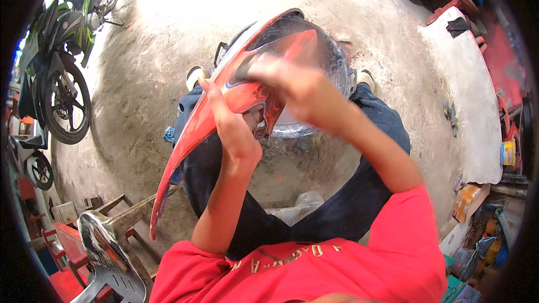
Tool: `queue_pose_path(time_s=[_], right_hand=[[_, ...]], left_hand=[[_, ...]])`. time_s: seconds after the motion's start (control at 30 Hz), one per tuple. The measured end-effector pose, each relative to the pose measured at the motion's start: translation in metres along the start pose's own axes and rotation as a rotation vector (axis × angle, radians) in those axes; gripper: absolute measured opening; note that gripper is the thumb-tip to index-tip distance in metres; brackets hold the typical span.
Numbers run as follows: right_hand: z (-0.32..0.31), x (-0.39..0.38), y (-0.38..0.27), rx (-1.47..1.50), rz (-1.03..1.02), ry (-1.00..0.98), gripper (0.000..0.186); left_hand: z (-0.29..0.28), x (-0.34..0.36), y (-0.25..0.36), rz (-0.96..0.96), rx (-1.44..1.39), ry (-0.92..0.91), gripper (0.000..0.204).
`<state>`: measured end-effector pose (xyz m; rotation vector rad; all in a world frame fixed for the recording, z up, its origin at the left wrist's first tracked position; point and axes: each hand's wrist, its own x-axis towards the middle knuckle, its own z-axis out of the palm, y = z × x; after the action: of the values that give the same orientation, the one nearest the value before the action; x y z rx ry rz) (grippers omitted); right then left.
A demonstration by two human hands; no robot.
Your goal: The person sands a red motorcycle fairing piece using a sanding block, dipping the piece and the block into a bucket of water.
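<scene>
A long, curved red motorcycle fairing panel with worn, greyish patches lies slanted across my left thigh and over a round basin. My left hand grips its near edge, thumb on the upper face and fingers curled underneath. My right hand is blurred by motion on the panel's upper face, its fingers bunched together. Beneath those fingertips is a dark patch; whether it is a sheet in my fingers or part of the panel I cannot tell. The basin stands between my feet, partly hidden by the panel.
Motorcycles stand at the left. A scuffed chair and a wooden frame are at the lower left. On the right are a white slab, a cardboard box and clutter. A clear plastic bag lies between my legs.
</scene>
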<state>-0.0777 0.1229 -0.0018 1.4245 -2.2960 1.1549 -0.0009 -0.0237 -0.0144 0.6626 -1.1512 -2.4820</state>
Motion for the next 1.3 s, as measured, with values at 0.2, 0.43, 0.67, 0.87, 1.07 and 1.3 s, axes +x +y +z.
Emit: queue_pose_path(time_s=[0.2,0.43,0.67,0.87,1.07,1.3], right_hand=[[-0.017,0.000,0.061,-0.125,0.317,-0.144,0.042],[-0.012,-0.003,0.037,-0.063,0.174,-0.090,0.052],[-0.001,-0.005,-0.020,0.008,-0.085,-0.024,0.052],[-0.018,-0.003,0.034,-0.206,0.237,-0.097,0.050],[-0.013,-0.006,0.012,-0.309,0.075,0.034,0.034],[-0.001,-0.009,-0.016,-0.224,-0.126,0.116,0.035]], left_hand=[[0.017,-0.013,0.001,-0.095,0.064,-0.045,0.071],[0.009,-0.007,-0.005,-0.023,0.016,-0.079,0.079],[-0.024,0.005,0.005,-0.170,-0.327,-0.437,0.076],[0.010,-0.005,0.003,-0.030,-0.050,-0.037,0.072],[0.003,-0.006,0.006,-0.139,-0.221,-0.350,0.069],[0.014,-0.004,0.009,-0.016,-0.158,-0.073,0.065]])
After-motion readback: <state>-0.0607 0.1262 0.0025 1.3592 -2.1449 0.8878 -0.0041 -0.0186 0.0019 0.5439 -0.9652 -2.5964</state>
